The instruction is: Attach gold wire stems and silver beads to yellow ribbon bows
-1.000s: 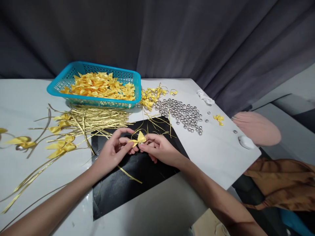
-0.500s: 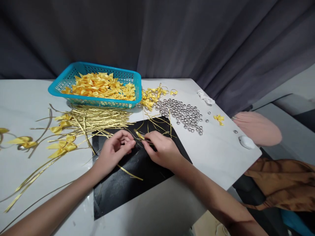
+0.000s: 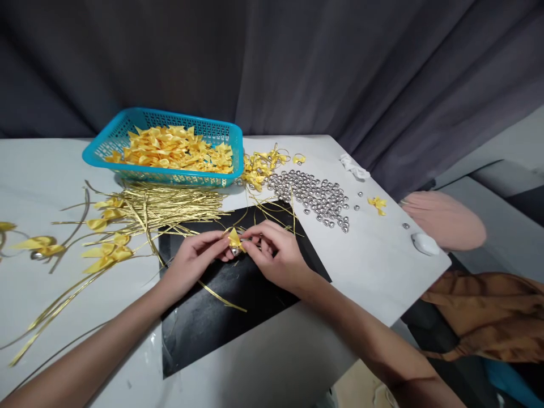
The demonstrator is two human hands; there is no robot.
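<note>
Just above the black sheet [image 3: 221, 328], pretty much between your two hands, is the little yellow bow [image 3: 234, 238]. Your left hand [image 3: 191, 263] comes in from the left, with its fingers closed in a narrow pinch on that side of the bow, thumb on the near side. Your right hand [image 3: 280, 255] has its fingers pinched narrow too, right at the bow's other edge; what the curled fingers behind are doing I can't tell. One pointy loop of the bow sticks up between the two sets of fingertips, and a shiny silver bead [image 3: 235, 250] sits just below it, on the side facing you.

Around that, you've got a heap of gold ties [image 3: 178, 201] past your left hand, some of them lying over the sheet's far edge, plus one gold strand [image 3: 223, 298] slanting across the sheet on the near side of your hands. Behind the heap is the blue basket [image 3: 170, 169], loaded with loose yellow bows [image 3: 165, 147]. Just right of the basket there's a cluster of bows with ties [image 3: 259, 170], and next to it a big spread of silver beads [image 3: 312, 195]. A few more bows [image 3: 108, 253] lie on the left part of the white tabletop [image 3: 374, 272], and a lone bow [image 3: 377, 205] lies off to the right, near the white rounded thing [image 3: 425, 244].
</note>
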